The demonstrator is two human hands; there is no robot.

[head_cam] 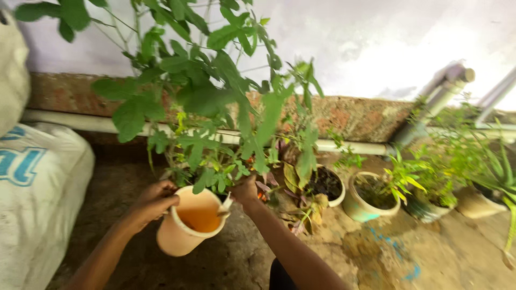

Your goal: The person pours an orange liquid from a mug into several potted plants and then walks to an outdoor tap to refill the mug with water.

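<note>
Item: pale orange plastic mug (189, 224), tilted towards the leafy plant (204, 102), its mouth turned up and to the right. An orange-brown liquid (201, 219) is seen inside, filling the lower part. The mug is held low in the middle of the view, just in front of the plant's base.

Left hand (156, 201): closed around the mug's upper left rim and side, fingers wrapped over the edge.

Right hand (244, 190): placed at the mug's right rim, fingers curled; a small pale object (226, 204) is pinched at the rim, its kind not to be told. The hand is partly hidden by leaves.

Surroundings:
- Leafy plant, tall, broad green leaves spread over the upper left of the view.
- White round pot (329, 185) with dark soil, to the right of the hands.
- Pale green pot (368, 201), next on the right, with soil.
- Further potted greenery (435, 185) along the right.
- White sack (37, 198) with blue print, at the left edge.
- White pipe (75, 121) laid along the foot of a brick ledge (355, 115).
- Rough concrete floor (376, 258) with blue marks.
</note>
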